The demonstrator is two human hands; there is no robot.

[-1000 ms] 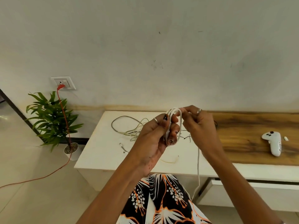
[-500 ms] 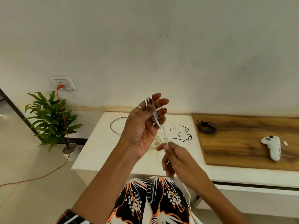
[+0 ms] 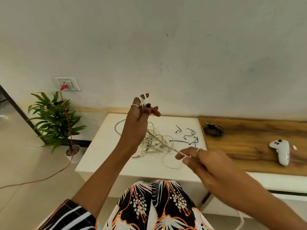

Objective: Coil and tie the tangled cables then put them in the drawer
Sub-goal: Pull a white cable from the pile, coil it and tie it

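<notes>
My left hand (image 3: 137, 123) is raised over the white table (image 3: 103, 156), with a white cable (image 3: 143, 100) looped several times around its upright fingers. The same cable runs taut down and to the right to my right hand (image 3: 204, 161), which pinches it between thumb and fingers. Its loose end hangs past my right forearm at the lower right. Under my hands a tangle of pale cables (image 3: 156, 143) lies on the table. Several short black ties (image 3: 186, 135) lie to the right of it. A black coiled cable (image 3: 214, 130) rests on the wooden top (image 3: 249, 146).
A white game controller (image 3: 280, 151) and a small white piece (image 3: 294, 147) lie on the wooden top. A drawer front (image 3: 282, 205) stands slightly open below it. A potted plant (image 3: 54, 123) and a red cord (image 3: 66, 127) plugged into a wall socket (image 3: 66, 83) are at the left.
My left hand has risen and turned with the loops on its fingers. My right hand has pulled the cable out to the right and down, stretching it taut.
</notes>
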